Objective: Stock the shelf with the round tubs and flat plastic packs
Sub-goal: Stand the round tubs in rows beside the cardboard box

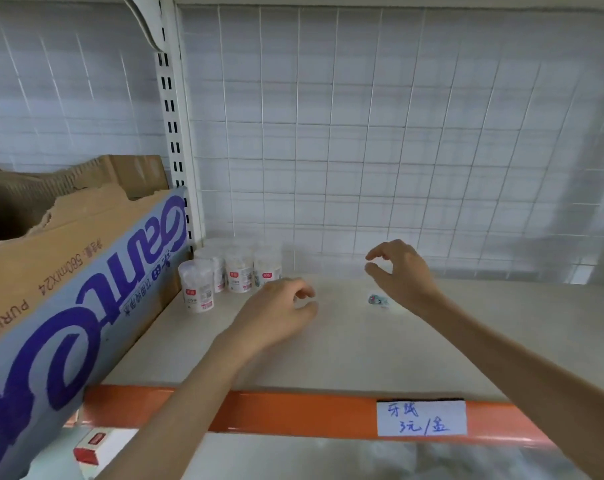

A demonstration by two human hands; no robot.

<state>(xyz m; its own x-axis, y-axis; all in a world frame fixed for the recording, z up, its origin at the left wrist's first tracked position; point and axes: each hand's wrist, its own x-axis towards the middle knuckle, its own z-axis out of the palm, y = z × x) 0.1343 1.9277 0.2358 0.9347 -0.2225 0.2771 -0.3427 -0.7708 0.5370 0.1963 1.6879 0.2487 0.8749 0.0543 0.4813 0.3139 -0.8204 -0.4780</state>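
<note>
Left hand (279,308) low over shelf (224,344), fingers curled toward thumb; unclear if anything pinched. Right hand (399,271) raised, thumb and forefinger parted, empty. Flat pack (378,300) lies beneath it. Round tubs (231,271) clustered back-left by cardboard box (68,289); bare shelf rightward.

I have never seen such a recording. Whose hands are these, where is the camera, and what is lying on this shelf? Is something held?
There is no machine here: a person works with bare hands, and the one camera sits on the head, looking forward and down. The left hand and right hand hover over a pale shelf, fingers loosely curled; both appear empty. At the back left stand round tubs. A small flat pack lies near the right hand. A cardboard box stands at the left, and a handwritten label sticks on the orange front edge.
</note>
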